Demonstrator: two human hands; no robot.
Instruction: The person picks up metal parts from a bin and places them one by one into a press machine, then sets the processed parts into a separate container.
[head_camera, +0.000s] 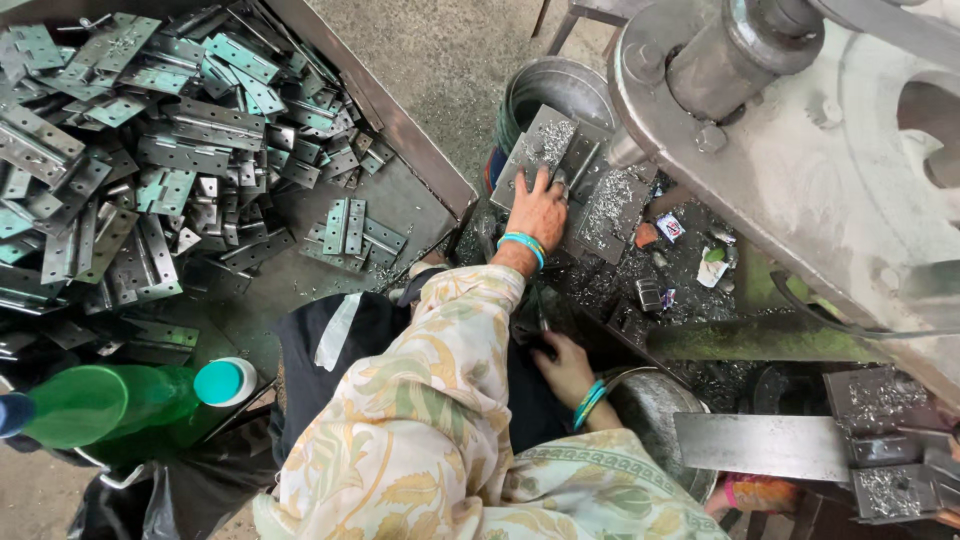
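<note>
My left hand (540, 208) reaches forward in a floral sleeve, with blue bangles at the wrist. It lies flat, fingers spread, on a grey metal hinge plate (545, 145) dusted with shavings, above a steel bucket (560, 85). More shaving-covered plates (610, 205) sit just to its right. My right hand (562, 365), also in blue bangles, is low by my lap against dark cloth. Its fingertips are hidden, so I cannot tell what it holds.
A metal tray (400, 195) on the left carries a heap of several grey and teal hinges (150, 150). A green bottle with a teal cap (120, 398) lies at lower left. A large grey press machine (800, 130) fills the right, with a steel bowl (650, 410) and flat bar (760, 445) below.
</note>
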